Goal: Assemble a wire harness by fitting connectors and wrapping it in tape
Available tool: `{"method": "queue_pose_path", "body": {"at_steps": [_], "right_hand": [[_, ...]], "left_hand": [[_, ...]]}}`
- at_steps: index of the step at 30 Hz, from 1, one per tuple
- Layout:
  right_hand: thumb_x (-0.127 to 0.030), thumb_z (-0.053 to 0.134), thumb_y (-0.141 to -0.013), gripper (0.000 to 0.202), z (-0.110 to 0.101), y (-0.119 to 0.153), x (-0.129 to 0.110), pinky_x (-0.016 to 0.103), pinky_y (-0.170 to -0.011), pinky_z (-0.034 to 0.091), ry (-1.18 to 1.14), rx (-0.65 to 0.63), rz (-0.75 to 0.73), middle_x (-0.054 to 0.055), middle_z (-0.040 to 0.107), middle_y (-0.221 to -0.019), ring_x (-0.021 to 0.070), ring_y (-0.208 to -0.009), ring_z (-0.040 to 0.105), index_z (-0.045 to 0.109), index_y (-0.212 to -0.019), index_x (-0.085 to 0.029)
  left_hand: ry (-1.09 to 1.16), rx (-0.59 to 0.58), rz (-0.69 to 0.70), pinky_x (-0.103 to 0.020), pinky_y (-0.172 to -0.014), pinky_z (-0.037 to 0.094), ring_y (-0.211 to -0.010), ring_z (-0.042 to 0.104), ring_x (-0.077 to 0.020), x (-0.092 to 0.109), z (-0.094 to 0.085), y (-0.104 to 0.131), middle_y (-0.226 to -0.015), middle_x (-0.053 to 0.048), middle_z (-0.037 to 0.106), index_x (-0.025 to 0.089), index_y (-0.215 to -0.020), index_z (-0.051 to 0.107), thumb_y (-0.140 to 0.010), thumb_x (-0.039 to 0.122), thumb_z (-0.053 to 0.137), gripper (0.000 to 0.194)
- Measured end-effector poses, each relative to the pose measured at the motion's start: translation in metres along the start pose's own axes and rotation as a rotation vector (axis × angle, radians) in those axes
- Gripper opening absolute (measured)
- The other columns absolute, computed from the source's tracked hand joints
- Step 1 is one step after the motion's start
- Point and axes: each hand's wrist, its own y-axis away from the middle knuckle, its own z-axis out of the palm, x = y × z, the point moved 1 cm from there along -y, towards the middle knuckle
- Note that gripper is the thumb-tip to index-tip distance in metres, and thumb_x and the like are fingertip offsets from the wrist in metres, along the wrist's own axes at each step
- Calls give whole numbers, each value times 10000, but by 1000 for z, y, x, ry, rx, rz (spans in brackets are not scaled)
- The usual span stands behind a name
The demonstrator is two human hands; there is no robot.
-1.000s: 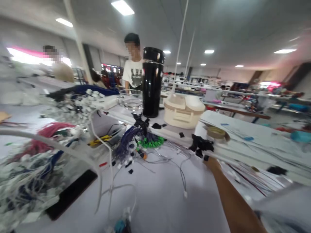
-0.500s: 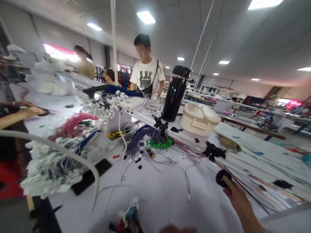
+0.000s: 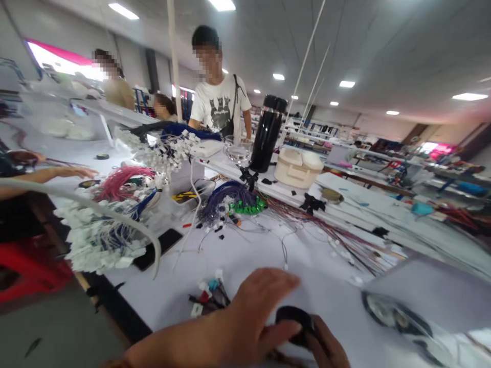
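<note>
A black tape roll [image 3: 295, 323] is at the bottom centre, above the front of the white table. My right hand [image 3: 326, 342] grips it from the right, its fingers wrapped on the roll's edge. My left hand [image 3: 255, 306] reaches in from the lower left, fingers stretched and apart, with its thumb over the roll. Whether the thumb touches the tape is unclear. Beside my left wrist lies a bunch of wires with white, red and blue connectors [image 3: 210, 292], partly hidden by the hand.
Bundles of white connectors [image 3: 99, 237], pink wires [image 3: 125, 183] and purple wires [image 3: 226, 197] lie on the table, near a dark phone [image 3: 159, 249]. A black bottle [image 3: 268, 134] and cream box [image 3: 299, 167] stand on the shelf. Another person's hand [image 3: 79, 172] is at left.
My right hand has brought the tape roll from the right side to the front centre. My left hand has come up into view beside it. The camera view has shifted.
</note>
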Motion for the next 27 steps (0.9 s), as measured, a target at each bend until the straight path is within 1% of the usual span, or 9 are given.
{"method": "queue_pose_path", "body": {"at_steps": [1, 4, 6, 8, 12, 20, 23, 25, 27], "right_hand": [[-467, 597, -808, 267, 3, 6, -3, 354, -846, 571, -7, 10, 6, 41, 732, -988, 267, -944, 692, 728, -981, -310], [-389, 592, -825, 236, 14, 20, -18, 366, -841, 556, -30, 18, -6, 48, 715, -942, 248, -909, 669, 710, -982, -259], [-339, 575, -845, 210, 23, 23, -27, 338, -817, 536, -80, -44, -55, 35, 688, -905, 219, -879, 641, 693, -992, -247], [-291, 578, -858, 198, 32, 24, -34, 311, -828, 510, -143, -83, -85, 22, 667, -920, 193, -886, 620, 679, -1023, -248], [-279, 573, -904, 181, 44, 35, -37, 289, -854, 472, -231, -132, -75, 21, 628, -989, 170, -924, 588, 655, -1064, -253], [-398, 610, -899, 173, 54, 63, -5, 301, -748, 494, -445, -125, 129, 5, 607, -828, 166, -771, 565, 672, -964, -249], [-394, 650, -874, 246, 53, 69, -4, 341, -873, 516, -488, -151, 169, 28, 668, -1013, 193, -929, 615, 670, -1082, -264], [-359, 679, -859, 378, 48, 70, -8, 358, -985, 485, -505, -145, 156, 34, 643, -1209, 203, -1105, 596, 620, -1228, -299], [-345, 669, -870, 425, 42, 69, -12, 366, -1040, 456, -513, -152, 129, 33, 610, -1290, 201, -1192, 563, 588, -1287, -323]], "left_hand": [[21, -19, -107, -497, -1097, 442, -1286, 542, -307, -13, 12, 13, -1369, -175, 570, 241, -1463, 358, -843, 336, 686, 708], [263, -261, -513, -525, -1102, 418, -1327, 502, -322, -43, 38, 51, -1441, -171, 508, 238, -1465, 387, -717, 424, 808, 879], [446, -323, -635, -486, -1040, 473, -1227, 584, -278, -50, 48, 70, -1383, -144, 560, 251, -1464, 383, -751, 379, 786, 829], [547, -278, -693, -434, -989, 507, -1118, 640, -232, -52, 53, 82, -1291, -121, 618, 236, -1425, 431, -805, 335, 737, 698], [563, -128, -716, -359, -917, 539, -1028, 658, -192, -48, 58, 96, -1119, -83, 686, 196, -1234, 594, -855, 315, 681, 407], [633, 18, -725, -322, -825, 575, -904, 689, -171, -45, 70, 119, -992, -62, 718, 190, -1117, 631, -851, 315, 692, 301], [478, -5, -676, -331, -854, 562, -931, 683, -173, -41, 69, 119, -1022, -66, 720, 191, -1098, 659, -877, 300, 661, 246], [340, -57, -600, -336, -872, 547, -959, 670, -177, -38, 67, 117, -1036, -71, 716, 192, -1093, 674, -891, 280, 641, 223], [245, -104, -532, -345, -876, 539, -963, 663, -182, -36, 65, 113, -1030, -76, 715, 191, -1088, 679, -905, 272, 616, 210]]}}
